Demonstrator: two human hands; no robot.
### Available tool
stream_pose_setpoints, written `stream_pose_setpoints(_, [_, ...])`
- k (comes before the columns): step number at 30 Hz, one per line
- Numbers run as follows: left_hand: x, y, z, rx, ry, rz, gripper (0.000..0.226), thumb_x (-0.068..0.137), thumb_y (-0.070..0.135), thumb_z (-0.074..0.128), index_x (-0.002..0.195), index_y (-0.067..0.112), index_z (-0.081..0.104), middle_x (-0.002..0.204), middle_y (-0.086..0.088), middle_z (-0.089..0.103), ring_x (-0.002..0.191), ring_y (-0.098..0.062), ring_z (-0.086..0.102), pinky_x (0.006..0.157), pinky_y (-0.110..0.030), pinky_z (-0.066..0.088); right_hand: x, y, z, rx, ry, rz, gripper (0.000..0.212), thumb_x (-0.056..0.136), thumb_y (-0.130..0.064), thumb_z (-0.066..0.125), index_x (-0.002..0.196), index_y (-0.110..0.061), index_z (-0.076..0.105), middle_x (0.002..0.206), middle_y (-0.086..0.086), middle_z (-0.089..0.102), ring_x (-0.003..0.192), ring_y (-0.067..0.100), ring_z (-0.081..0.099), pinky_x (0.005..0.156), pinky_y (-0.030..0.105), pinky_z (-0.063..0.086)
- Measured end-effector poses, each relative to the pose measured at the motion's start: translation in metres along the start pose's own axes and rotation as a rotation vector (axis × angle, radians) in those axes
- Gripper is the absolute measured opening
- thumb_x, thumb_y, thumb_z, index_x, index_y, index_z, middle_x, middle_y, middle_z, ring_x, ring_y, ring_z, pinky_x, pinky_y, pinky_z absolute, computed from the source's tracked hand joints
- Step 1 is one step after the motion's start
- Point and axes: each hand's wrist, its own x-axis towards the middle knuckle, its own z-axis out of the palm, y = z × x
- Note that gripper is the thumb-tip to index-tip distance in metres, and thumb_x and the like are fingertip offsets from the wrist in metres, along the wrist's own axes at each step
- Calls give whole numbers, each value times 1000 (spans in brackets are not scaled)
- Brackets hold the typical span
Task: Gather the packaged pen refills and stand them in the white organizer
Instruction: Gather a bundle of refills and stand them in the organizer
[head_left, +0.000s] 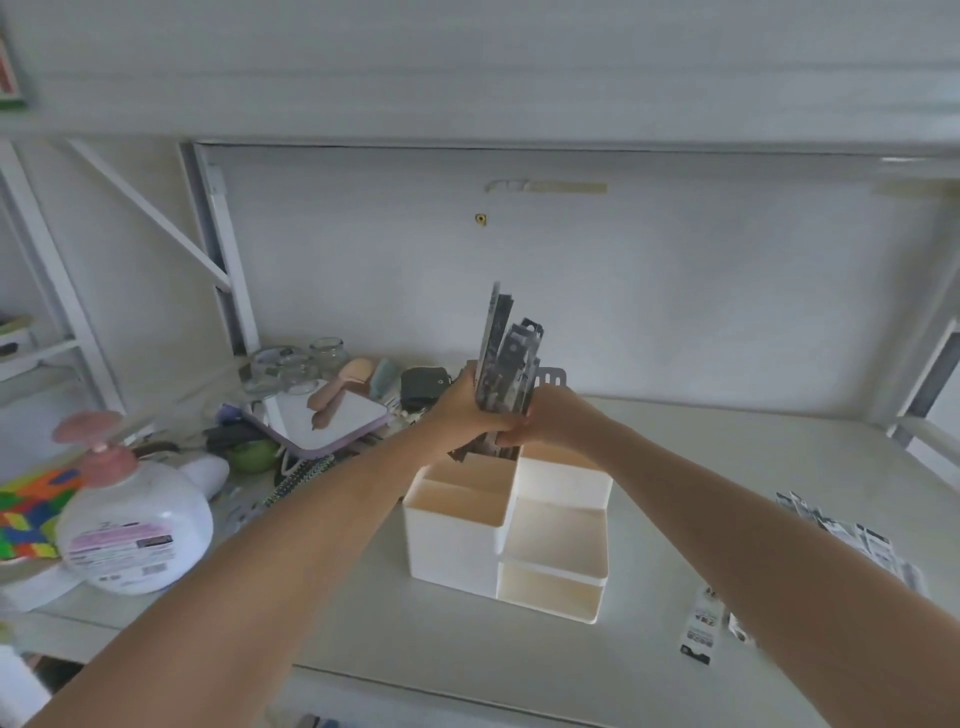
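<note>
A: Start with the big things; what stands on the desk (675, 467)?

B: One white organizer (506, 530) near its middle, stepped, with several open compartments; a pump bottle (132, 530) with a pink head stands well to the left, beside a coloured puzzle cube (31, 512); a mirror (324, 421) lies further back among clutter I cannot sort out.

A: And the refills, relative to the hands?

B: One bundle of packaged refills (506, 364) stands upright between both hands, directly above the organizer's rear compartments; its lower ends dip toward the back left compartment, though whether they touch the bottom is hidden by the hands.

A: How are the hands set?

B: The left hand (460, 410) wraps the bundle from the left, fingers curled closed around it; the right hand (553, 415) presses against it from the right, fingers closed too; the two hands meet at the front.

A: How many packs?

B: Too tightly stacked to count; several, surely. More loose packs (852, 540) lie scattered at the desk's right edge, well apart from the organizer; one small pack (701, 626) lies nearer the front, just beside the right forearm.
</note>
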Motion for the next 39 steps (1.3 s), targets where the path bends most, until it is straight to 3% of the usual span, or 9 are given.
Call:
stream_pose_setpoints(3, [-5, 5, -5, 8, 5, 44, 43, 78, 7, 71, 108, 16, 41, 87, 8, 56, 81, -5, 58, 62, -6, 50, 0, 0, -1, 17, -2, 15, 43, 72, -36, 69, 103, -7, 68, 101, 12, 71, 97, 24, 65, 85, 35, 50])
stream_pose_setpoints(8, [-9, 8, -3, -14, 281, 98, 12, 95, 22, 46, 96, 15, 37, 75, 7, 48, 68, -6, 51, 58, -11, 45, -6, -6, 3, 48, 57, 58, 32, 77, -40, 63, 77, -8, 60, 62, 1, 52, 68, 21, 55, 68, 31, 48])
stream_pose_setpoints(11, [-8, 8, 1, -13, 463, 150, 28, 99, 17, 37, 73, 25, 30, 65, 5, 35, 57, 1, 41, 55, -9, 38, -10, -9, 5, 6, 79, 70, 37, 79, -44, 59, 73, -8, 56, 56, -1, 46, 64, 22, 52, 62, 30, 46])
stream_pose_setpoints(14, [-10, 9, 4, -42, 460, 88, 25, 100, 27, 31, 76, 35, 34, 75, 14, 39, 66, 8, 40, 63, -13, 37, -15, -8, 4, -5, 66, 81, 45, 78, -45, 60, 94, -4, 63, 63, -1, 51, 71, 22, 56, 69, 31, 48])
stream_pose_setpoints(17, [-17, 8, 5, -44, 382, 60, 10, 97, 27, 42, 95, 18, 39, 79, 7, 44, 72, -2, 46, 68, -13, 42, -21, -4, 1, -39, 45, 91, 47, 77, -43, 62, 104, -5, 62, 76, 1, 54, 85, 23, 56, 72, 31, 44])
stream_pose_setpoints(21, [-21, 8, -2, -65, 418, 23, 25, 96, 33, 43, 110, 12, 43, 103, 0, 49, 97, -15, 47, 86, -25, 34, -26, 4, -4, -49, 75, 103, 58, 72, -52, 64, 105, -5, 60, 84, 0, 51, 84, 20, 52, 68, 29, 40])
stream_pose_setpoints(29, [-21, 7, -21, -29, 366, 143, 44, 94, 26, 51, 134, 12, 39, 117, -4, 56, 103, -17, 55, 87, -24, 47, -54, 15, -26, 6, 122, 142, 63, 74, -51, 63, 122, -13, 46, 80, -8, 52, 80, 17, 51, 71, 26, 38])
stream_pose_setpoints(34, [-11, 8, -15, -81, 440, -17, 37, 92, 16, 54, 125, 2, 46, 117, -13, 57, 99, -24, 57, 96, -47, 50, -63, 34, -33, -23, 195, 251, 73, 71, -63, 57, 123, -13, 46, 93, -1, 53, 97, 22, 58, 74, 29, 39])
stream_pose_setpoints(39, [-9, 1, -23, -80, 497, -19, 16, 95, 14, 45, 110, 9, 49, 105, -5, 53, 90, -18, 55, 96, -40, 47, -79, 69, -38, -41, 215, 367, 64, 77, -57, 55, 122, -13, 47, 91, 2, 55, 92, 24, 57, 74, 29, 38])
